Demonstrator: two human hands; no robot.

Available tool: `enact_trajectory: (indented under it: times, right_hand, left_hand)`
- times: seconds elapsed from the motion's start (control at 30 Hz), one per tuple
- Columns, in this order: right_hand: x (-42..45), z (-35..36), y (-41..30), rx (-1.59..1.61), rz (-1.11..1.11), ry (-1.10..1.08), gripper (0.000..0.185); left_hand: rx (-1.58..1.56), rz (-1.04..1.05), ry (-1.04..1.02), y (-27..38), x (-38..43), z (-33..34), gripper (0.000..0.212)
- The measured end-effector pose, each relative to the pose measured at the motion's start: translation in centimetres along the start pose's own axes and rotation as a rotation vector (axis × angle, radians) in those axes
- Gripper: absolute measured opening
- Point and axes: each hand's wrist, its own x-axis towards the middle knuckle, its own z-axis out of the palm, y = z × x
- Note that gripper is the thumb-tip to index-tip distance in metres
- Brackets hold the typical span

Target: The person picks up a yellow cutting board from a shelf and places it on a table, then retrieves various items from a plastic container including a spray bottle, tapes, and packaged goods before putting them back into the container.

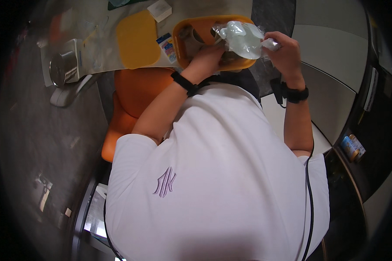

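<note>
My right hand [282, 49] grips the gathered end of a clear plastic bag [271, 44]. Inside the bag is a pale green plastic item [243, 37], which hangs over the right part of a yellow-orange plastic basket [179, 52]. My left hand [209, 57] reaches over the near wall into the basket; its fingertips are partly hidden, so what it touches cannot be told. Dark round shapes show in the basket's bottom. A small blue and white printed packet [166, 48] lies against the basket's left side, beside a flat yellow lid or mat [138, 39].
A small white box [159, 10] stands behind the yellow piece. At the table's left end is an appliance with a shiny metal cylinder [62, 69]. An orange chair [140, 91] is tucked at the near edge. White cabinets [326, 49] stand on the right.
</note>
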Motion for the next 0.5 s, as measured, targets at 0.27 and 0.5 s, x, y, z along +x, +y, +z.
enact_trajectory:
  times: [0.27,0.5]
  right_hand:
    - [0.3,0.5,-1.0,-0.069,-0.027,-0.035,0.026]
    - [0.0,2.0,-1.3,-0.156,-0.181,-0.153,0.023]
  left_hand:
    - [0.090,0.029,0.077,-0.6,-1.7,1.8,0.034]
    - [0.160,-0.095,-0.043,-0.8,-3.8,0.0,0.044]
